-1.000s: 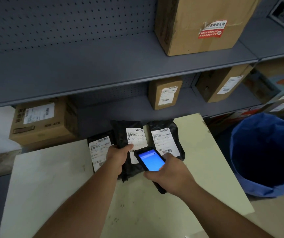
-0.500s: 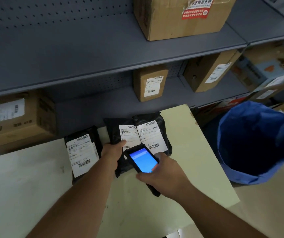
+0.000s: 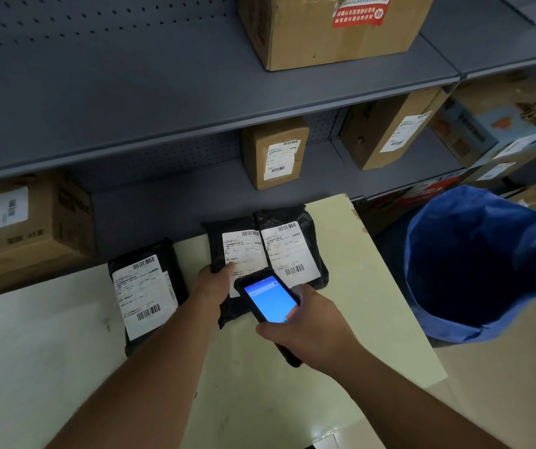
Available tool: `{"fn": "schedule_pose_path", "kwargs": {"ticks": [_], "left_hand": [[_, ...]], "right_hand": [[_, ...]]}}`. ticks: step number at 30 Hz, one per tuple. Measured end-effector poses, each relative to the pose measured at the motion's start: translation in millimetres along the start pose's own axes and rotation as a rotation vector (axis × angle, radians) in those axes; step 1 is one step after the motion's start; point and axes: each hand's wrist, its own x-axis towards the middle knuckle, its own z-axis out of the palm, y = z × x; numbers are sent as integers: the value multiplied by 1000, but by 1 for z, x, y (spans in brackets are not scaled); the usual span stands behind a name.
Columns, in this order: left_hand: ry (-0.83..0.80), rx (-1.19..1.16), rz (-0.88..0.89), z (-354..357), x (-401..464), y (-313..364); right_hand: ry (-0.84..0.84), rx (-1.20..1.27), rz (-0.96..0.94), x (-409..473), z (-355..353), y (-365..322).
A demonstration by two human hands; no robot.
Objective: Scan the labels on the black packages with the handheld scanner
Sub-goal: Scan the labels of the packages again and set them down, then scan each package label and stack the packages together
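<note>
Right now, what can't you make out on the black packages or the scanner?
- Head view: middle black plastic package, label's lower part hidden by left hand and black handheld scanner.
- Label text: too small.
- Scanner's lower body: covered by right hand grip.
- Blue screen: blurred.

Both forearms came into view bare from the lower edge up to the wrists, with no sleeve reaching that far. The left hand (image 3: 212,288) wore no glove, and neither did the right hand (image 3: 312,335). No ring, watch or strap showed on either wrist, though the light was dim, so something thin could perhaps have escaped me. The fingernails looked short and plain.
</note>
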Motion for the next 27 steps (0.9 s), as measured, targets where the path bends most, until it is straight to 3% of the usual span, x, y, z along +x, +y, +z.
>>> {"fn": "schedule_pose_path", "kwargs": {"ticks": [10,20,27], "left_hand": [[-12,60,113,-25,-46,31],[76,-2,160,-104,-54,28],[335,-53,162,-163,-50,7]], "right_hand": [[8,-73,-39,-4,18,-19],[-10,-168,-74,-10,57,-53],[-40,-219,-58,-11,86,-67]]}}
